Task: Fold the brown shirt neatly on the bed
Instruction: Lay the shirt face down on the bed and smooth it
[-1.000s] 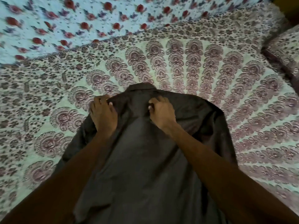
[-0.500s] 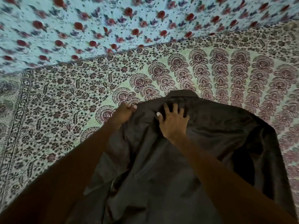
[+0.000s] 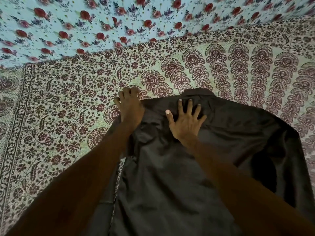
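Note:
The brown shirt [image 3: 170, 176] lies back-up on the bed, its collar pointing away from me. My left hand [image 3: 129, 106] sits at the shirt's left shoulder edge, fingers curled down onto the fabric and bedsheet; whether it pinches the cloth I cannot tell. My right hand [image 3: 185, 120] lies flat with fingers spread on the upper back just below the collar, pressing the cloth. The shirt's right side is bunched with dark folds. My left forearm hides part of the left edge.
The bed is covered by a pale green sheet with maroon paisley print [image 3: 68, 108]. Beyond it lies a light blue cloth with red roses [image 3: 102, 23]. The patterned border of the sheet runs down the far left.
My left hand slid outward from the shirt's back to its left shoulder edge. My right hand opened flat with fingers spread. The left side of the shirt now lies straighter.

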